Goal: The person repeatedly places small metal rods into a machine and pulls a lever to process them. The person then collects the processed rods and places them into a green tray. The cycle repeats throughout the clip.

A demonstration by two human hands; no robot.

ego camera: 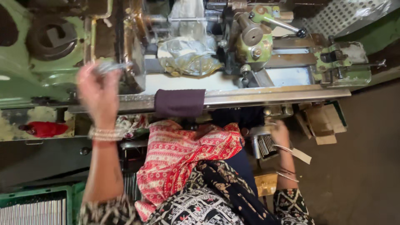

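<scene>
Left hand point(99, 92): raised before the green lathe point(254, 46), fingers pinched on a small metal piece point(109, 66), blurred; kind unclear. The piece sits at your fingertips, above the palm, close to the machine's left end. Keep the pinch firm and your wrist steady.

Right hand point(280, 134): low, beside a tray of metal rods point(265, 146), touching them; whether the fingers close I cannot tell.

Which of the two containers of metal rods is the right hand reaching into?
The small box of rods under the machine's ledge, right beside the right hand. The green crate of rods sits far off at the lower left, below the raised left hand.
</scene>
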